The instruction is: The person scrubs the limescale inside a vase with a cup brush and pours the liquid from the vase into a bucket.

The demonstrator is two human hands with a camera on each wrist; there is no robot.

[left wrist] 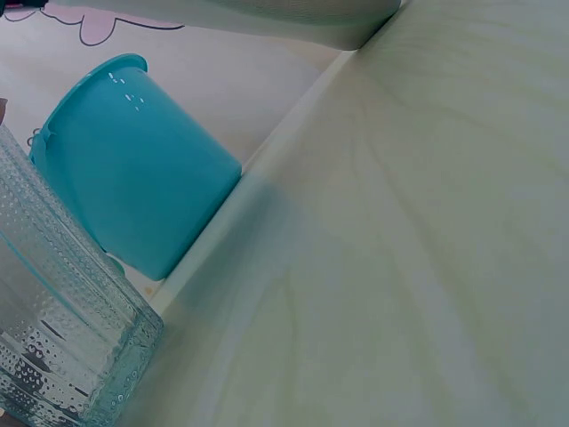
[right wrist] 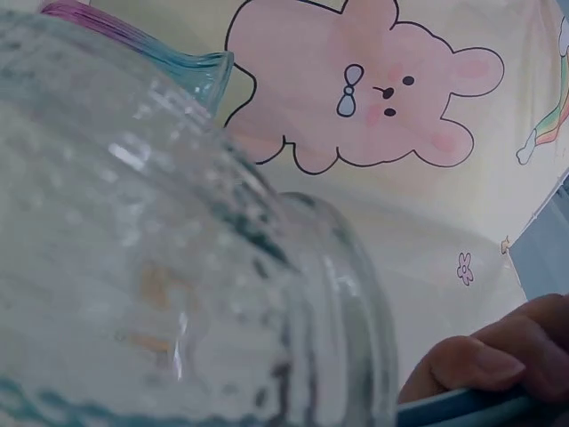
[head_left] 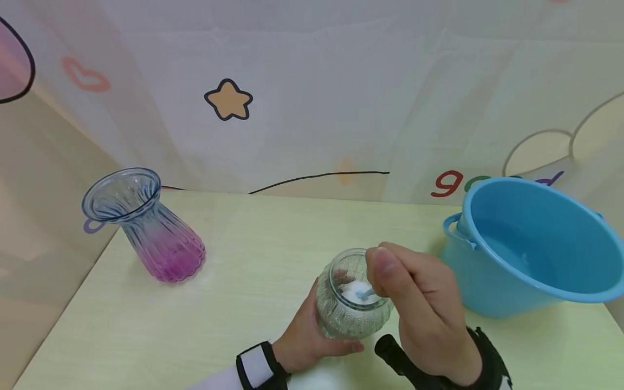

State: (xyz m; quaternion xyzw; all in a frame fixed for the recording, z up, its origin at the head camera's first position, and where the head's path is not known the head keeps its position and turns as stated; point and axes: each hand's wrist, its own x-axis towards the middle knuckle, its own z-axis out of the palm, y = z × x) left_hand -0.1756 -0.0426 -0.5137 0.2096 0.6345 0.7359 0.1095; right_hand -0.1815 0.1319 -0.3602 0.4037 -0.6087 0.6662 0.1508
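Note:
A ribbed clear glass jar [head_left: 353, 322] is held by my left hand [head_left: 312, 330], whose fingers and thumb curve round its side. My right hand [head_left: 424, 303] is above the jar's mouth and grips a blue-handled brush [right wrist: 462, 409]. The brush's white head sits inside the jar, with a short piece of blue stem showing; most of the handle is hidden by the hand in the head view. In the left wrist view the jar [left wrist: 62, 329] is tilted at the left edge. It fills much of the right wrist view, beside the right-hand fingers [right wrist: 480, 365].
A blue bucket [head_left: 507, 287] stands at the right, close to my right hand. On the left is a blue-to-pink glass vase [head_left: 166, 238] with a small purple loop [head_left: 92, 226] by its rim. Behind the pale table [head_left: 244, 227] hangs a printed cloth [head_left: 302, 108].

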